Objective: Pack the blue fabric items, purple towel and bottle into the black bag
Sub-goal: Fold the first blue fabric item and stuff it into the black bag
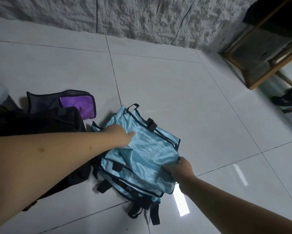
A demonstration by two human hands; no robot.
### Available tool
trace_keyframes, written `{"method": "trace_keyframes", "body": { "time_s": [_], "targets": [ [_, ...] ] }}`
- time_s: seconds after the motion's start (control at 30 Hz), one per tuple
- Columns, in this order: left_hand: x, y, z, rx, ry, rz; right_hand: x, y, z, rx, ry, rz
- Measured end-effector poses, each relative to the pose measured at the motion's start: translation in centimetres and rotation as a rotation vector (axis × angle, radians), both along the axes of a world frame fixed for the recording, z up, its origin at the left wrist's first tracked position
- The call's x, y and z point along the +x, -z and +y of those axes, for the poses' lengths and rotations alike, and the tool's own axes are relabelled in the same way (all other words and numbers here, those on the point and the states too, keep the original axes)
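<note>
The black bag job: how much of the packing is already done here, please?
Nothing looks packed yet. The shiny light blue fabric items with black trim lie stacked on the grey tiled floor; the left hand presses on top, the right hand grips an edge. The purple towel lies beside the black bag. No bottle can be identified.

A stack of shiny light-blue fabric items with black trim and straps lies flat on the floor, right of the black bag. The purple towel lies beyond the bag.
</note>
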State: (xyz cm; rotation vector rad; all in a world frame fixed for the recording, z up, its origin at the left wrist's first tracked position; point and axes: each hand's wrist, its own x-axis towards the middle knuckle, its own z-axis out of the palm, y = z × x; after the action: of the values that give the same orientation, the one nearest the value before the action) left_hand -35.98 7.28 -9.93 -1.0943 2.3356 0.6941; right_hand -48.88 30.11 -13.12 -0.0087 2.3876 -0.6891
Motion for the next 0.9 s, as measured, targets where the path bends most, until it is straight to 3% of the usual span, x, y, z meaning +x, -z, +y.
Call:
{"method": "trace_keyframes", "body": {
  "time_s": [0.07, 0.2, 0.47, 0.7, 0.9],
  "targets": [
    [0.2, -0.4, -0.6, -0.050, -0.081, 0.096, -0.1, 0.0, -0.1, -0.010, 0.007, -0.004],
    [0.4, -0.8, -1.1, -0.025, -0.131, 0.063, -0.3, 0.0, -0.2, -0.014, 0.010, -0.030],
    [1.5, -3.9, -0.8, 0.781, -0.399, 0.344, -0.6, 0.3, -0.1, -0.105, 0.045, -0.098],
    [4.5, -8.8, -1.0, 0.752, -0.246, 0.646, 0.5, -0.7, -1.1, -0.277, 0.075, -0.211],
    [8.1, -13.4, -1.5, 0.819, -0.221, 0.778, 4.0, -3.7, -3.9, -0.306, -0.204, -0.005]
  ]
}}
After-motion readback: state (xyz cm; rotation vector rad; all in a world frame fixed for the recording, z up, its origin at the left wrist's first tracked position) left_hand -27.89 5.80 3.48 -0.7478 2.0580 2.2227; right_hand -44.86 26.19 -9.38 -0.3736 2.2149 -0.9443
